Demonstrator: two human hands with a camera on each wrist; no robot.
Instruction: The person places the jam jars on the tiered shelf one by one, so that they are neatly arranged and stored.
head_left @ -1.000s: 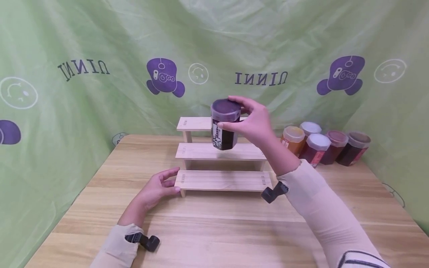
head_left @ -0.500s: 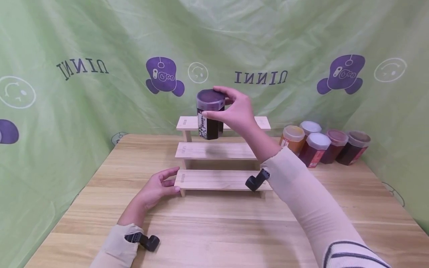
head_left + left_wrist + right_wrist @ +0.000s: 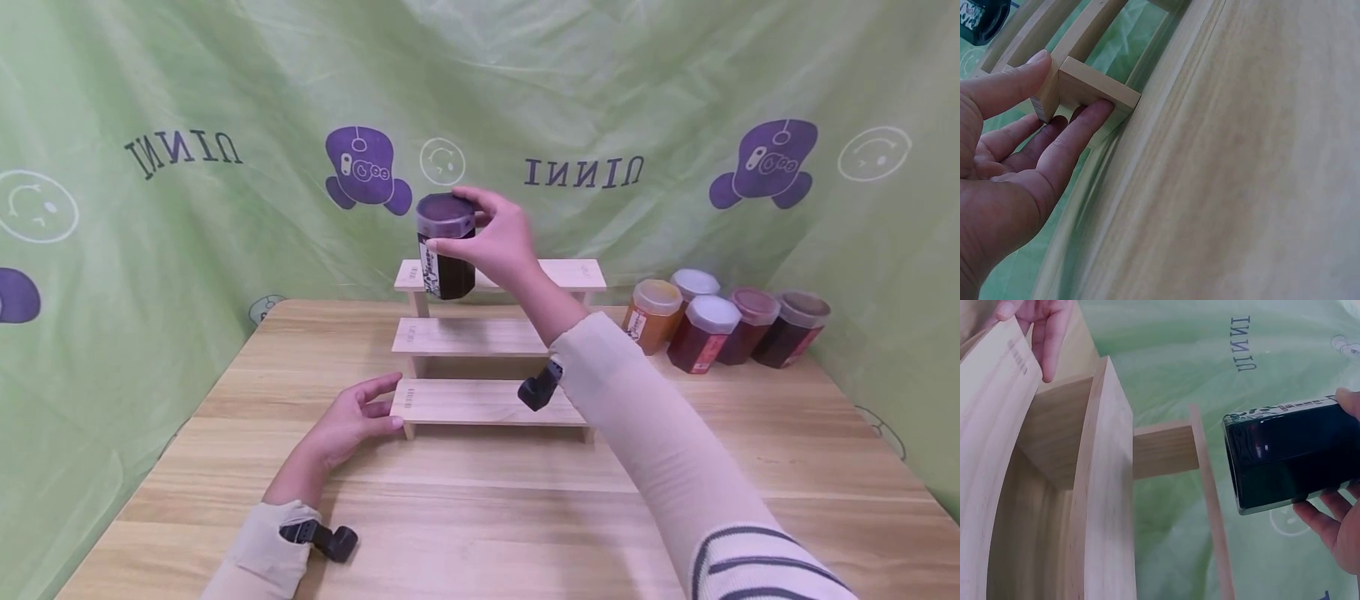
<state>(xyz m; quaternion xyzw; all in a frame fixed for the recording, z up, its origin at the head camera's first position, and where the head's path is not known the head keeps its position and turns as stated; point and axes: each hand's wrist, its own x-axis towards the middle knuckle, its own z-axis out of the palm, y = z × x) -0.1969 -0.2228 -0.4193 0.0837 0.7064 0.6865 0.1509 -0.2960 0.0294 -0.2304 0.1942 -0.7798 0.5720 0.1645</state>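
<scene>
**Right hand (image 3: 491, 237) grasps dark jar (image 3: 456, 275) above rack (image 3: 483, 335)**

With the rack as the dial and twelve at its far side, the dark jar is at about eleven, upright and apart from the top shelf (image 3: 573, 273). The person's right thumb and fingers grip it around its lidded upper part; its contents look nearly black. At eight, the left hand (image 3: 348, 425) clasps the end of the bottom shelf (image 3: 480, 403), thumb and fingers on the wood.

Five lidded jars cluster at three: an amber jar (image 3: 656, 315) nearest the rack, a deep-red jar (image 3: 696, 337) with a white lid in front, a white-lidded jar (image 3: 695, 283) behind, a dull-pink-lidded jar (image 3: 742, 333), and a blackish jar (image 3: 787, 335) farthest out.

The dark jar's label (image 3: 431, 271) is white with black print, too small to read; the deep-red and blackish jars carry reddish labels. Small stamps mark the shelf ends, also illegible.

Underneath is a wood-grain table (image 3: 465, 517). Green cloth (image 3: 600, 75) surrounds it, printed with purple figures (image 3: 362, 167), smileys (image 3: 442, 161) and lettering resembling "INNIU".
</scene>
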